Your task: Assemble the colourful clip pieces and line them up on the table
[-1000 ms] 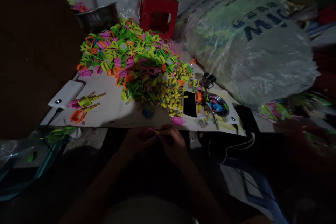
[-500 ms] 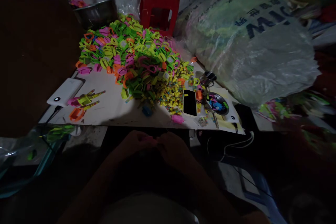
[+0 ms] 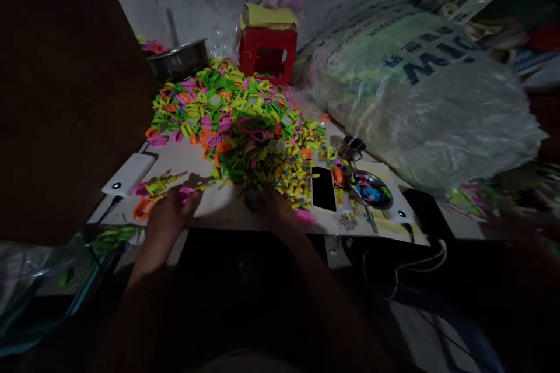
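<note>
Left hand (image 3: 166,215) found pinching a pink piece (image 3: 186,191), its yellow stick (image 3: 205,186) pointing rightward towards the right hand (image 3: 279,213), grip undeterminable, which is nearer a dark blue piece (image 3: 252,201) at its left

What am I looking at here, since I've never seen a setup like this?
There is no robot: these are a person's two bare hands, seen by one head-worn camera looking forward and down. On the white table lie a heap of bright plastic pieces, many small yellow pieces, a phone and a metal dish holding coloured bits. The left hand holds a pink piece near the table's left side. The right hand is by the front of the heap; shadow hides whether it grips anything.
</note>
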A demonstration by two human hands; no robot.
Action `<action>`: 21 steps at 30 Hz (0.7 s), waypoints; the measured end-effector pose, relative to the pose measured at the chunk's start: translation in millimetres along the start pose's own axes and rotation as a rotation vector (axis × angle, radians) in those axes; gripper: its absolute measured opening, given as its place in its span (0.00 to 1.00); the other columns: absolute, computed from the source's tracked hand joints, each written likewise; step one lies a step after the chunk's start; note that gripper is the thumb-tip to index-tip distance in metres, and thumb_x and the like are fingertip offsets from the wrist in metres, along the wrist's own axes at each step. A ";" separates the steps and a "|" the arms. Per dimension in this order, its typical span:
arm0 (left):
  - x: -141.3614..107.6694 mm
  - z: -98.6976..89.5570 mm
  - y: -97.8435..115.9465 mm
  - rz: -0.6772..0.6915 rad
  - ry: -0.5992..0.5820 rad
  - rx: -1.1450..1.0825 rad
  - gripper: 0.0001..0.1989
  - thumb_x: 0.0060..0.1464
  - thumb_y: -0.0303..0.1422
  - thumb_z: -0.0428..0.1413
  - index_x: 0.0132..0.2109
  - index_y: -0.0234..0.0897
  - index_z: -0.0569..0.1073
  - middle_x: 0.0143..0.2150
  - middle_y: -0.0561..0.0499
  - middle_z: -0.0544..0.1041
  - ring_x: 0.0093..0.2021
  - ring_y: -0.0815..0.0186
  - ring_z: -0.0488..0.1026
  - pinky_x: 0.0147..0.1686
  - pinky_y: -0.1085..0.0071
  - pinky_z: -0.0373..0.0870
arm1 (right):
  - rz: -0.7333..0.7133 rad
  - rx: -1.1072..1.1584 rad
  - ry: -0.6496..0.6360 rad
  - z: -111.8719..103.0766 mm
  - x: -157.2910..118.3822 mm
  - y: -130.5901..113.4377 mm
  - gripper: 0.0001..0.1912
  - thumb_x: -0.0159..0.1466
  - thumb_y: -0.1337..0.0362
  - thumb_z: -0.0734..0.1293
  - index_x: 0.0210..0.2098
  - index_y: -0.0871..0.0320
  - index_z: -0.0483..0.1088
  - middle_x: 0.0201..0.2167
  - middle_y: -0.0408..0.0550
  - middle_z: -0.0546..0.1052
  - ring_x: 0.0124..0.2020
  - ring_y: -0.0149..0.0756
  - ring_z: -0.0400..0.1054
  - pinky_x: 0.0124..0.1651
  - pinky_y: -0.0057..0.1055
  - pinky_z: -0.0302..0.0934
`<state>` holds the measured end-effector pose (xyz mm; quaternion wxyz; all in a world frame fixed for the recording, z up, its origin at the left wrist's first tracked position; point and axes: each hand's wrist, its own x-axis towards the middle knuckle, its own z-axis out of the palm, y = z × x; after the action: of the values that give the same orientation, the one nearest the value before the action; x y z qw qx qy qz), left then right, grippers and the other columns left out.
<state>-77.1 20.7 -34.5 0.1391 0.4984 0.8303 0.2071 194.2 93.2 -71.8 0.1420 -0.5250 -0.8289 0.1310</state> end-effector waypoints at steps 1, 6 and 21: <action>4.8 -3.5 -3.8 -0.049 0.030 0.104 0.33 0.56 0.54 0.49 0.59 0.35 0.66 0.44 0.37 0.78 0.46 0.47 0.75 0.43 0.58 0.70 | 0.013 0.004 0.018 4.4 2.3 0.4 0.17 0.66 0.59 0.62 0.54 0.53 0.69 0.56 0.53 0.70 0.55 0.46 0.64 0.55 0.40 0.57; 3.9 5.8 6.2 -0.024 0.144 0.380 0.32 0.57 0.46 0.51 0.64 0.32 0.62 0.57 0.32 0.69 0.55 0.40 0.67 0.50 0.47 0.64 | 0.156 0.147 0.135 10.3 -8.9 11.7 0.13 0.67 0.60 0.58 0.41 0.57 0.72 0.39 0.53 0.77 0.42 0.42 0.70 0.46 0.36 0.62; -2.0 104.7 74.9 0.498 -0.077 -0.377 0.08 0.48 0.34 0.60 0.38 0.38 0.77 0.50 0.42 0.75 0.54 0.52 0.69 0.54 0.55 0.65 | 0.129 0.704 0.215 19.2 -58.8 -4.0 0.15 0.66 0.61 0.57 0.49 0.58 0.67 0.44 0.52 0.76 0.45 0.39 0.70 0.48 0.37 0.65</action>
<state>27.3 71.7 -89.9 0.2054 0.6593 0.6239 0.3659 207.8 36.9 -93.8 0.3912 -0.5061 -0.6788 0.3607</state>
